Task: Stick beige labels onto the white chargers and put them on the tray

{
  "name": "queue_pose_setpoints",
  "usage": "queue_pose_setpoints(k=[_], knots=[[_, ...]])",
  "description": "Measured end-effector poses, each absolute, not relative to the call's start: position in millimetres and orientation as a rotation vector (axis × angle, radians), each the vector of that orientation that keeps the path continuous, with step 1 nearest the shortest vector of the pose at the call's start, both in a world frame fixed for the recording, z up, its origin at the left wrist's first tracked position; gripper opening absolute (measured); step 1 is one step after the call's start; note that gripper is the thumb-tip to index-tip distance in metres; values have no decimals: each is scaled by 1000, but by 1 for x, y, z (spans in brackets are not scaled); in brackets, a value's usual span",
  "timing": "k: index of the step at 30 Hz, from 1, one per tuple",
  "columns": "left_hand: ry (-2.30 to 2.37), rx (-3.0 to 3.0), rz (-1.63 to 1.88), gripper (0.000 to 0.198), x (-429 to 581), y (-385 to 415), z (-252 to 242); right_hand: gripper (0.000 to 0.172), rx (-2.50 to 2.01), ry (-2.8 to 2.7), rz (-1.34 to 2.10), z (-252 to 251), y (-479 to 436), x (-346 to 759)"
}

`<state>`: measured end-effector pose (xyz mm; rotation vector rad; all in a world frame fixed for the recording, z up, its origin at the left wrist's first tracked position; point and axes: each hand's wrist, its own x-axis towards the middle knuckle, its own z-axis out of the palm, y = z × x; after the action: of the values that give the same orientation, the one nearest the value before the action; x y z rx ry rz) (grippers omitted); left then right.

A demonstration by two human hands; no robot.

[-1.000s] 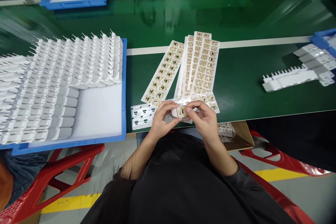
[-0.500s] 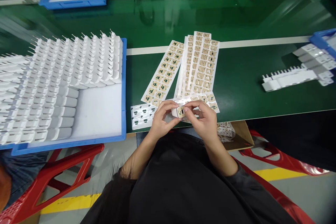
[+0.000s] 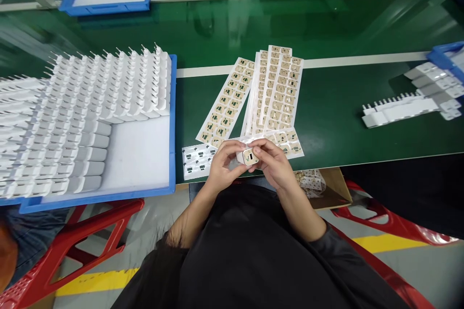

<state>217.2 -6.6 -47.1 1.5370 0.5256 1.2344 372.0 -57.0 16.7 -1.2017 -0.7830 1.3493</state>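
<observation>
Between my two hands is a small white charger [image 3: 249, 156], its face with a dark port slot and a tan sticker turned up toward me. My left hand [image 3: 225, 164] is closed around the charger's left side, thumb below and fingers above. My right hand [image 3: 272, 159] pinches its right edge, with the thumb on the tan face. Under and behind the hands lies a sheet of tan stickers [image 3: 292, 144]. More sticker sheets [image 3: 279, 87] fan out beyond it, and a single sheet [image 3: 228, 101] slants to their left. A mostly peeled white sheet [image 3: 195, 168] sits by my left hand.
On the left, a blue-rimmed tray [image 3: 172, 130] holds many white chargers [image 3: 137, 82] with pins up. White chargers [image 3: 400, 110] stand in a row at right beside another blue tray [image 3: 447, 55]. An open cardboard box [image 3: 331, 188] sits below the table edge. Red stools [image 3: 90, 231] flank me.
My right hand has shifted slightly left and its grip has moved around the charger's right edge. More of the tan face shows now. The left hand keeps its hold.
</observation>
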Motion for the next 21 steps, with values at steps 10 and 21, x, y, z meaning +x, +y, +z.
queue_pose_setpoints(k=[10, 21], knots=[[482, 1524, 1289, 38, 220, -5, -50, 41, -1155, -926, 1297, 9, -62, 367], [463, 1753, 1345, 37, 220, -6, -47, 26, -1269, -864, 1074, 2, -61, 347]])
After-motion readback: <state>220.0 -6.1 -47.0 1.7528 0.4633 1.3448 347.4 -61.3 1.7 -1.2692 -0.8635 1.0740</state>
